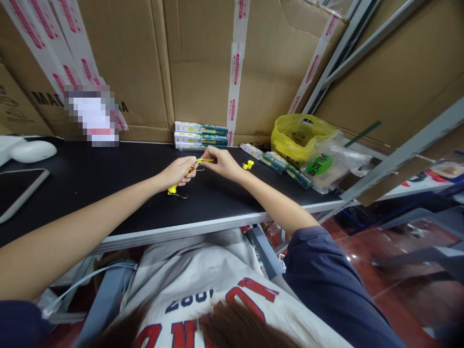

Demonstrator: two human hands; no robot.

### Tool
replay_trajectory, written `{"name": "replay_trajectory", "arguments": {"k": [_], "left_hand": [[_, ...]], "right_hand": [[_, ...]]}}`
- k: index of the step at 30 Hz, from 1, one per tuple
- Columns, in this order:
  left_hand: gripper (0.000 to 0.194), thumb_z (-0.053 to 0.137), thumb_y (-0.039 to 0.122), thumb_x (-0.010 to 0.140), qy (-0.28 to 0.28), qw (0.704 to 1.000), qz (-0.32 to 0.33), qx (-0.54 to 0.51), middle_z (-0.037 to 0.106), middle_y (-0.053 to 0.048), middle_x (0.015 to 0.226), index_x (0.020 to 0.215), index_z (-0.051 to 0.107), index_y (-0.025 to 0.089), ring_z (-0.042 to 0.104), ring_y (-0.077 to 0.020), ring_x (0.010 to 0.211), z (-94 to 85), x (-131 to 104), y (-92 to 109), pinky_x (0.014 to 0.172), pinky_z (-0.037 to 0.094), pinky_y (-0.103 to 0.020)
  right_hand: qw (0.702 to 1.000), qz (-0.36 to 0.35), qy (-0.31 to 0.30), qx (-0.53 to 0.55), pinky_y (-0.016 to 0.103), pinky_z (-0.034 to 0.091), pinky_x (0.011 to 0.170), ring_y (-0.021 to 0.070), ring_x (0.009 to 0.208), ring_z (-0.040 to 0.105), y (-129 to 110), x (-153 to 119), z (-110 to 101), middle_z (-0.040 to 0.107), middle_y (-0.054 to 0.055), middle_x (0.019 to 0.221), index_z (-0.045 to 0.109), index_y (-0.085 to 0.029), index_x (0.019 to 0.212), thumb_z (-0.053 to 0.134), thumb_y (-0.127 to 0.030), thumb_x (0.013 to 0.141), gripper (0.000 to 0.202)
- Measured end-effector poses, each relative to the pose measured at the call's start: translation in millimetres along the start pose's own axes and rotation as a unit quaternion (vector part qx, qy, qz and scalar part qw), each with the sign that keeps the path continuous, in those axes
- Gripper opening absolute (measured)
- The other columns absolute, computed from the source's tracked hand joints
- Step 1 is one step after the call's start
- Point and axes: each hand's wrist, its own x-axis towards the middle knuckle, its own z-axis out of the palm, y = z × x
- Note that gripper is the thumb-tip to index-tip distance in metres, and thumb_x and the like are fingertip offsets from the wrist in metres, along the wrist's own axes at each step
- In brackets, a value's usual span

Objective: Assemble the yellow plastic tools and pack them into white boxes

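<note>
Over the black table top, my left hand (180, 172) is closed round a slim yellow item (173, 190) with metal wire parts. Its lower end sticks out below the fist, with a thin curved wire beside it. My right hand (220, 163) pinches a yellow piece (207, 160) at the item's upper end, close to the left fingertips. Whether the two yellow parts are joined is too small to tell. Small yellow pieces (248, 165) lie on the table just right of my right hand.
Stacked slim boxes (201, 135) stand at the back, and more boxes (277, 162) lie to the right. Beyond are a yellow bag (300, 137) and a clear bag (326, 169). A tablet-like device (21, 191) and a white mouse-shaped object (34, 151) lie left. A metal post (398, 150) rises right.
</note>
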Motion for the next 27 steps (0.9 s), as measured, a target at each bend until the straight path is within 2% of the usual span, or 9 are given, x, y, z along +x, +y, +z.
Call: {"name": "replay_trajectory", "arguments": {"k": [5,9,13,17,22,25,27], "left_hand": [[0.03,0.039,0.038,0.1,-0.006,0.999,-0.032,0.0,0.037,0.008,0.047,0.076,0.041,0.021,0.026,-0.0044,0.031,3.3,-1,0,0.03,0.022,-0.013],[0.034,0.043,0.042,0.098,-0.017,0.998,-0.044,-0.029,0.037,0.007,0.046,0.072,0.041,0.021,0.025,-0.0046,0.031,3.1,0,-1,0.03,0.021,-0.013],[0.038,0.043,0.046,0.097,-0.049,0.994,-0.065,-0.076,0.037,0.006,0.046,0.069,0.041,0.021,0.025,-0.0054,0.032,1.5,1,-1,0.031,0.022,-0.014],[0.036,0.043,0.044,0.096,-0.094,0.986,-0.104,-0.091,0.038,0.004,0.049,0.07,0.046,0.019,0.027,-0.0059,0.033,0.7,1,-2,0.031,0.022,-0.014],[0.025,0.047,0.039,0.095,-0.103,0.985,-0.105,-0.089,0.042,0.003,0.052,0.085,0.057,0.018,0.03,-0.0062,0.035,3.2,-3,-2,0.033,0.024,-0.015],[0.018,0.05,0.036,0.095,-0.088,0.989,-0.084,-0.083,0.045,0.005,0.052,0.099,0.058,0.02,0.031,-0.0067,0.034,6.2,-6,0,0.034,0.024,-0.014],[0.018,0.052,0.036,0.094,-0.083,0.99,-0.081,-0.083,0.046,0.005,0.053,0.102,0.057,0.021,0.033,-0.0065,0.033,7.7,-7,1,0.033,0.024,-0.014]], "right_hand": [[0.999,-0.011,0.001,-0.044,0.024,0.037,0.064,0.0118,0.066,0.049,3,1,-3,0.058,-0.001,0.072,0.055,-0.016,0.078,0.061,-0.025,0.088,0.015],[0.992,-0.031,-0.001,-0.122,0.027,0.038,0.067,0.0149,0.072,0.05,6,1,-6,0.058,0.001,0.076,0.053,-0.018,0.077,0.06,-0.02,0.087,0.012],[0.984,-0.049,0.009,-0.172,0.03,0.041,0.074,0.0182,0.081,0.051,7,1,-11,0.059,0.004,0.084,0.053,-0.02,0.082,0.056,-0.011,0.086,0.01],[0.979,-0.072,0.004,-0.19,0.034,0.042,0.083,0.0209,0.091,0.051,5,1,-14,0.059,0.006,0.092,0.053,-0.02,0.087,0.052,-0.007,0.086,0.013],[0.979,-0.076,-0.001,-0.19,0.035,0.043,0.087,0.0218,0.095,0.051,6,0,-12,0.059,0.008,0.097,0.054,-0.02,0.088,0.053,-0.007,0.086,0.013],[0.981,-0.074,0.001,-0.179,0.035,0.044,0.087,0.0217,0.095,0.052,8,0,-10,0.06,0.007,0.096,0.055,-0.019,0.088,0.054,-0.009,0.085,0.011],[0.982,-0.068,0.003,-0.175,0.035,0.044,0.088,0.0214,0.095,0.053,11,0,-9,0.06,0.007,0.095,0.056,-0.019,0.087,0.055,-0.009,0.085,0.01]]}}
